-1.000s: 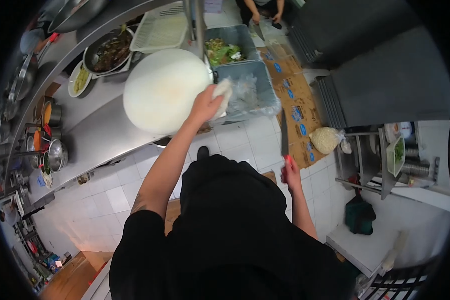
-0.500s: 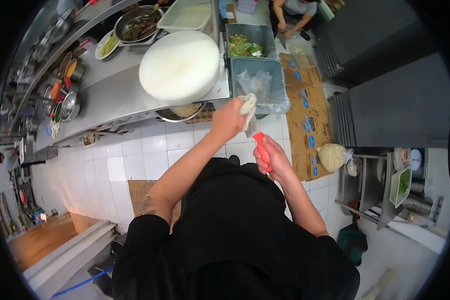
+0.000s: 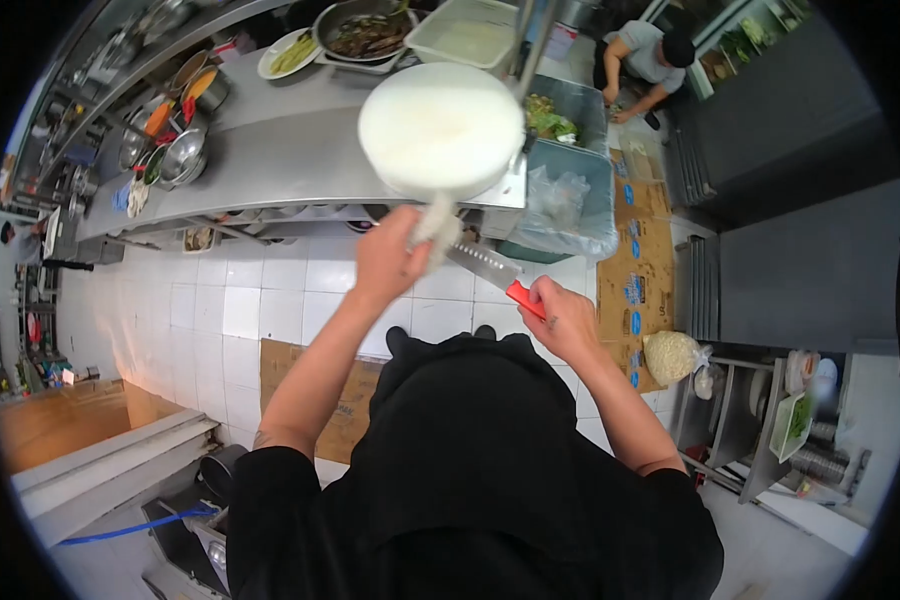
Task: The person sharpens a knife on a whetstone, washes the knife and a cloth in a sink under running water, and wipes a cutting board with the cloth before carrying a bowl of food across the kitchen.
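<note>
My right hand is closed round the red handle of a kitchen knife. The blade, with a row of dimples along it, slants up and left over the tiled floor. In my left hand is a bunched off-white cloth, at the far end of the blade. Cloth and fingers hide the knife's tip. Just beyond my left hand, a thick round white chopping board lies on the steel counter, near its right end.
A lined bin holding clear plastic stands right of the counter, and another bin with vegetable scraps is behind it. A co-worker crouches beyond. Flattened cardboard covers floor at right, beside a bag of pale pieces.
My left hand and the cloth have moved left, away from the handle, so more of the blade shows. The view has shifted, with the board and bins now further right.
</note>
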Tool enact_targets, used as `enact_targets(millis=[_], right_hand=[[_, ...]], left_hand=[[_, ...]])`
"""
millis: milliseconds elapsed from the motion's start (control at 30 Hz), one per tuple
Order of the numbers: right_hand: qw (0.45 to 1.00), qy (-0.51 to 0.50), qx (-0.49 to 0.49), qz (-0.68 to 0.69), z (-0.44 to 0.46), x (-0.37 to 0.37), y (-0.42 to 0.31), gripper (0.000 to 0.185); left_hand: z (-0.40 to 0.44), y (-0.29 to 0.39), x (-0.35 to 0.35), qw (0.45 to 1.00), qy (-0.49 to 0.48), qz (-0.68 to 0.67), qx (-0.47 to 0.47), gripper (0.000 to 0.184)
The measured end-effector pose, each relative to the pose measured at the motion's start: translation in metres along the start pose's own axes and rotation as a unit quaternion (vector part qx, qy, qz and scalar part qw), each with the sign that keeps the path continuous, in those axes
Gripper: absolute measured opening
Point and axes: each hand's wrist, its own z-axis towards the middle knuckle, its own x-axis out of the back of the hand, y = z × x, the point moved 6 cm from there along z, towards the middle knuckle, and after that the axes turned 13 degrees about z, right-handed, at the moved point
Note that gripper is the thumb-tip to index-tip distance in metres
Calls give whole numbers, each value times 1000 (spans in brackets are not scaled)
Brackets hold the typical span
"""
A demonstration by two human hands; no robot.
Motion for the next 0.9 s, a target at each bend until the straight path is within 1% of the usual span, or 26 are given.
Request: enact_targets(millis=[33, 100, 133, 167, 233, 300, 333, 400, 433, 500, 567, 600, 633, 667, 700, 733, 767, 800, 833, 867, 900], right_hand=[[1000, -6, 7, 1, 10, -12, -11, 26], [997, -19, 72, 18, 31, -38, -40, 25], [996, -26, 81, 17, 40, -52, -54, 25], [994, -30, 101, 16, 48, -65, -69, 24], [991, -40, 125, 18, 58, -92, -90, 24], [989, -51, 136, 17, 63, -114, -107, 23], [988, -60, 139, 18, 64, -123, -116, 23], [987, -57, 151, 20, 71, -132, -133, 23], [986, -63, 151, 5, 75, -136, -139, 23], [986, -70, 149, -11, 83, -138, -144, 23], [983, -131, 129, -7, 94, -133, -137, 22], [983, -132, 127, -7, 100, -128, -133, 22], [993, -105, 57, 14, 109, -120, -117, 21], [996, -77, -13, 34, 118, -112, -101, 23], [999, -23, -20, 29, 127, -101, -89, 27], [999, 31, -27, 23, 137, -91, -73, 33], [999, 30, -26, 21, 148, -87, -59, 33], [994, 94, -59, 16, 158, -78, -39, 37], [983, 157, -92, 12, 167, -71, -19, 41], [984, 153, -92, 14, 179, -74, -1, 41], [980, 193, -31, -23, 192, -71, 10, 43]], left_hand=[[-9, 3, -2, 1000, -11, 6, -22, 30], [-27, 10, 0, 999, -18, -27, -44, 33], [-38, 7, -4, 998, -18, -11, -57, 34], [-47, -6, 0, 999, -11, -8, -43, 35], [-58, -40, 11, 1000, 1, -1, -28, 35], [-69, -85, 21, 999, 20, 40, 24, 36], [-77, -104, 27, 999, 23, 38, 26, 36], [-93, -151, 43, 993, 55, 79, 71, 35], [-102, -174, 46, 993, 58, 78, 69, 35], [-133, -238, 41, 980, 62, 76, 173, 30], [-190, -329, 10, 933, -3, 38, 358, 31], [-238, -372, -7, 866, 58, -71, 492, 35], [-299, -413, -32, 765, 117, -177, 608, 40], [-369, -461, -66, 682, 106, -287, 664, 48], [-427, -485, -79, 658, 91, -250, 705, 49], [-434, -461, -53, 690, 71, -157, 703, 46], [-433, -433, -23, 713, 51, -63, 696, 43], [-444, -425, -18, 710, 51, -64, 699, 43], [-457, -420, -21, 696, 17, -129, 706, 44], [-465, -418, -23, 677, -17, -194, 709, 44], [-468, -422, -23, 676, -15, -192, 711, 44]])
